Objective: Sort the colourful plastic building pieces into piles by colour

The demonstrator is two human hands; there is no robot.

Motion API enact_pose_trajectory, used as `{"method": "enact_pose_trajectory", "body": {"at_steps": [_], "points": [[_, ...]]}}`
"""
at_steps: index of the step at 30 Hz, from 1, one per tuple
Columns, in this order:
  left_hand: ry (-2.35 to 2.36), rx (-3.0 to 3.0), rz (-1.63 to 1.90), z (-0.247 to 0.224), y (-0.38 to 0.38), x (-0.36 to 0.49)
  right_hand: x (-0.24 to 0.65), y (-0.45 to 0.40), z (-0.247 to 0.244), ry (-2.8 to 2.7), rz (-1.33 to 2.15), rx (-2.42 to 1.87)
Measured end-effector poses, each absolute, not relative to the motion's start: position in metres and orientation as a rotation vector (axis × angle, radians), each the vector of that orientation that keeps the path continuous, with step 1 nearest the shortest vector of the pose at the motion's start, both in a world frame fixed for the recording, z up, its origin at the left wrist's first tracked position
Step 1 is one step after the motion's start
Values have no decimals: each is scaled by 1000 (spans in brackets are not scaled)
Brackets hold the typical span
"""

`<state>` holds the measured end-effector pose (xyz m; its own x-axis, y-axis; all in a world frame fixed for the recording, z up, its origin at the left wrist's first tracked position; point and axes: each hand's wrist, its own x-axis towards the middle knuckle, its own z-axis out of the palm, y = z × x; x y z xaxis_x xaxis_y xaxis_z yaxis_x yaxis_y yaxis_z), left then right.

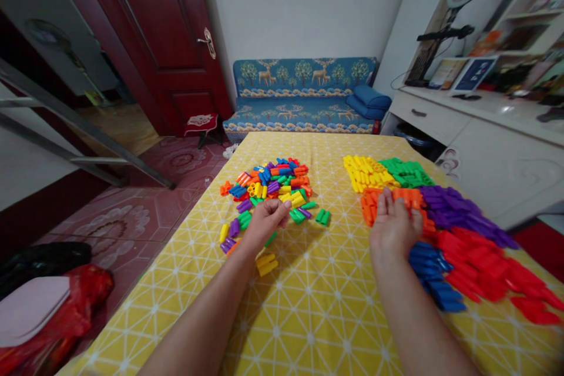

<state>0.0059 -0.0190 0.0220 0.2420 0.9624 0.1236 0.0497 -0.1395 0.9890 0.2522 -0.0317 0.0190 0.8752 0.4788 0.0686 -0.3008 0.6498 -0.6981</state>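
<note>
My left hand (269, 220) is closed in a pinch over the near edge of a mixed-colour pile of plastic pieces (273, 179); what it pinches, if anything, is too small to make out. My right hand (394, 226) has its fingers spread over the orange pieces (370, 202). Around that hand lie groups sorted by colour: yellow (368, 173), green (405, 172), purple (462, 210), red (489, 258) and blue (434, 273). A yellow piece (267, 264) lies apart, nearer to me than the mixed pile.
A patterned yellow cloth covers the table (304, 311). Beyond it stands a blue sofa (304, 111). A white cabinet (497, 158) is on the right, and a metal ladder (99, 144) and red bag (83, 294) are on the left.
</note>
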Motion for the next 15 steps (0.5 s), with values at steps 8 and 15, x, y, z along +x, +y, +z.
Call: {"method": "enact_pose_trajectory", "body": {"at_steps": [8,15], "points": [[1100,1317,1373,31,-16,-4,249,-36,19,-291,483,-781],[1478,1288,1804,24,8,-52,201,-42,8,-687,642,-1048]]}}
